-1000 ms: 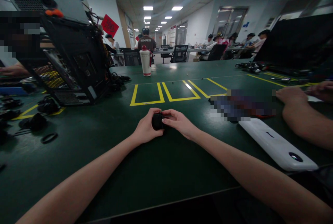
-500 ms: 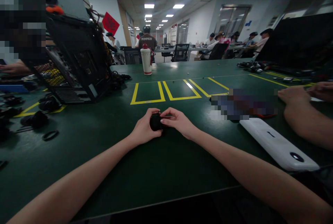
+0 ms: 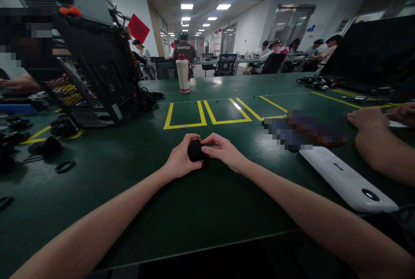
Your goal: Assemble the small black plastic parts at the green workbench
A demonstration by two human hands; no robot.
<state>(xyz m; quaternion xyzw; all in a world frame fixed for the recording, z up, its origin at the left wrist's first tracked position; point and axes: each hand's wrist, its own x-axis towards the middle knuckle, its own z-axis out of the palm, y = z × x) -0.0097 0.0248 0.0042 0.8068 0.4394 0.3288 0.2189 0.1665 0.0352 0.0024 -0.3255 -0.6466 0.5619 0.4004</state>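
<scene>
Between my hands is a small, black, rounded object (image 3: 195,151) whose exact kind I cannot make out. My left hand (image 3: 182,158) is closed around its left side, thumb below and fingers over the top. The fingertips of my right hand (image 3: 219,149) pinch at its right edge. Both hands are low over the green table (image 3: 207,201), close to its front edge. What my right fingertips cover is hidden.
On the left stands an open black computer case (image 3: 97,80), with black parts (image 3: 48,147) and a black ring (image 3: 65,166) nearby. A white device (image 3: 346,177) lies at right, beside another person's arm (image 3: 382,145). Farther back are yellow tape outlines (image 3: 185,126) and a white cup (image 3: 183,76).
My hands keep almost the same grip on the black object. The whole view has shifted very slightly.
</scene>
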